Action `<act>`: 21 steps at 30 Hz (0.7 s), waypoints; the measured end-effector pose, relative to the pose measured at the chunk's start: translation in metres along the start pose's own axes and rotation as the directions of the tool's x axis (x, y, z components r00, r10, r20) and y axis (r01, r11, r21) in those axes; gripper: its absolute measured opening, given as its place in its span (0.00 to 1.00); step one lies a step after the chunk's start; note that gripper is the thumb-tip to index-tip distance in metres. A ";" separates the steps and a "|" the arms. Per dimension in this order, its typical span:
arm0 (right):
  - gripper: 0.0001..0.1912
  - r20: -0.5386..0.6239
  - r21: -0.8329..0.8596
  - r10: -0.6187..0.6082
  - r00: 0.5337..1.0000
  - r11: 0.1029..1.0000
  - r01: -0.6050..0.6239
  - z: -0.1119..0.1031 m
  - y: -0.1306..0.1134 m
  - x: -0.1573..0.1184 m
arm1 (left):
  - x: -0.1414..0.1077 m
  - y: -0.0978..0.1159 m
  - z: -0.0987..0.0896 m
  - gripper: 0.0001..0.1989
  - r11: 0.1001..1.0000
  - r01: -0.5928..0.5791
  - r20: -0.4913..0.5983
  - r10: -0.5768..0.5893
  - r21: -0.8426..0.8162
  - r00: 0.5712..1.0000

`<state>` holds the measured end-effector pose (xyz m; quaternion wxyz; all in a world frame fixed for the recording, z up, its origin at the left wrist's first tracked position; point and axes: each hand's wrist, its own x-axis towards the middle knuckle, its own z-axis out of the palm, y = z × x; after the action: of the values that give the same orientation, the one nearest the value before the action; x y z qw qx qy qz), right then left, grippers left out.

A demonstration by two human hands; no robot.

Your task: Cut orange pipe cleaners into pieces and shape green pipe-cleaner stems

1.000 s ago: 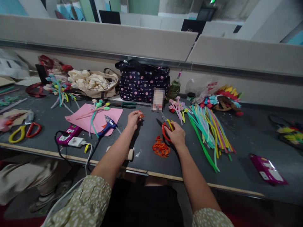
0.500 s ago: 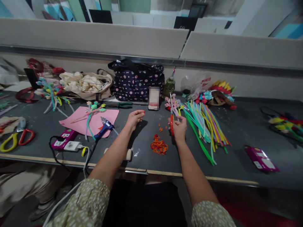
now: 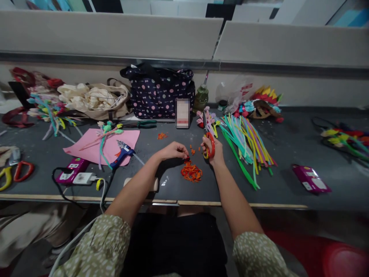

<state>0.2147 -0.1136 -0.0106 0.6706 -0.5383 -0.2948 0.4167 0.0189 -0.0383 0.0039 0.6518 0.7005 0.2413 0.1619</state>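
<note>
My right hand [image 3: 216, 153] is wrapped round the red and yellow handles of a pair of scissors [image 3: 210, 145], whose blades point away from me. My left hand [image 3: 175, 151] is closed in a pinch on a small red piece [image 3: 187, 158], at the upper edge of a pile of orange-red cut pieces [image 3: 191, 173]. Several loose orange bits [image 3: 192, 150] lie between the two hands. Beyond my left hand is a smaller heap of orange bits [image 3: 162, 135].
Colourful pipe cleaners [image 3: 248, 142] lie right of the scissors. A glue gun [image 3: 122, 154] rests on pink paper [image 3: 86, 140] at left. A phone [image 3: 182, 113] leans on a dotted bag [image 3: 155, 96]. A purple power strip [image 3: 311, 179] sits at right.
My left hand has come down and right to the orange-red pile with the small red piece. My right hand still holds the scissors, slightly lower and turned. The view has tipped down.
</note>
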 end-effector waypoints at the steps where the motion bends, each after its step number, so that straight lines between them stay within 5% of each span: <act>1: 0.17 0.005 -0.002 0.005 1.000 1.000 -0.005 0.000 0.000 0.000 | 0.000 0.000 0.000 0.06 1.000 0.005 0.016 -0.005 0.013 1.000; 4: 0.17 0.013 0.005 0.012 1.000 1.000 -0.012 0.000 0.001 0.001 | -0.001 0.000 0.000 0.06 0.998 0.048 0.059 -0.049 0.027 0.997; 9: 0.17 0.003 0.017 0.011 1.000 1.000 -0.011 -0.001 0.003 0.002 | -0.001 -0.001 -0.003 0.08 1.000 0.009 -0.025 -0.009 0.018 1.000; 16: 0.17 -0.005 -0.007 0.032 0.999 0.999 -0.032 0.000 0.004 0.002 | -0.003 -0.002 -0.002 0.10 0.995 0.079 0.139 -0.085 0.053 0.987; 21: 0.19 -0.013 0.022 0.028 1.000 0.999 -0.028 0.000 0.006 0.004 | -0.004 0.002 -0.003 0.13 0.997 0.053 0.133 -0.060 0.054 0.989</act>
<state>0.2153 -0.1101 -0.0163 0.6723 -0.5378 -0.2784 0.4259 0.0138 -0.0380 0.0065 0.6531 0.7189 0.2206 0.0895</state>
